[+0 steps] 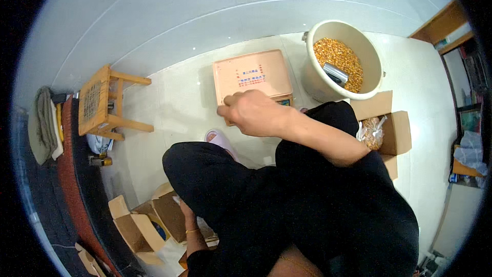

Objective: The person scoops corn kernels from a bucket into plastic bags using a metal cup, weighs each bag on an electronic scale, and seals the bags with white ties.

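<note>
My right hand (253, 113) is over the near edge of a flat, peach-coloured platform scale (251, 67) on the floor. Its fingers are curled and closed; whatever they may hold is hidden from above. Low on the left, my left hand (187, 216) hangs beside my leg at an opened cardboard box (166, 210), its fingers mostly out of sight. To the right of the scale stands a cream bucket (371, 54) of yellow corn kernels (333, 54), with a shiny metal scoop (335, 73) lying on them.
An open carton (397, 133) near my right knee holds a clear bag of kernels (373, 132). A wooden stool (115, 103) stands by the wall on the left. Another opened carton (136, 231) is at lower left. Shelving (466, 92) lines the right side.
</note>
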Demonstrator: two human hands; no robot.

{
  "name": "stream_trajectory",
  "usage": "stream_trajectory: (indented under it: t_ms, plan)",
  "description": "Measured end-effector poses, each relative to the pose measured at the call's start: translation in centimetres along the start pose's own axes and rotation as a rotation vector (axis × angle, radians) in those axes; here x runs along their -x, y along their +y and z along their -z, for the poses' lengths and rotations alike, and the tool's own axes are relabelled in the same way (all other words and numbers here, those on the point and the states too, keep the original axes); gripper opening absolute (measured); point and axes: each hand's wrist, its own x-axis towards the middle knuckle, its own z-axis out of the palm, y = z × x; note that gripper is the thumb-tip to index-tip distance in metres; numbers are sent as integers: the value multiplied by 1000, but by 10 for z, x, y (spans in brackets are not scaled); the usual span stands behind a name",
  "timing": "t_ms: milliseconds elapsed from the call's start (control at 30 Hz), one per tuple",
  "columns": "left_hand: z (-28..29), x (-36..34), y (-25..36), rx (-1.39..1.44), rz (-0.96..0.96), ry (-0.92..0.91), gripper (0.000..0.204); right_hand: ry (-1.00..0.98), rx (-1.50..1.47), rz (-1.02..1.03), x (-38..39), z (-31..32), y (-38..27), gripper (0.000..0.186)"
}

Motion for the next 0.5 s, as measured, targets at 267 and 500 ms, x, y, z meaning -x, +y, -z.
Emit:
stream_trajectory:
  t_ms: [267,500]
  plan:
    - [104,60,17,884,-6,396,35,-303,115,-168,10,-53,41,22]
    - [171,72,312,834,-531,180,36,72,-669,-194,-7,-41,35,39]
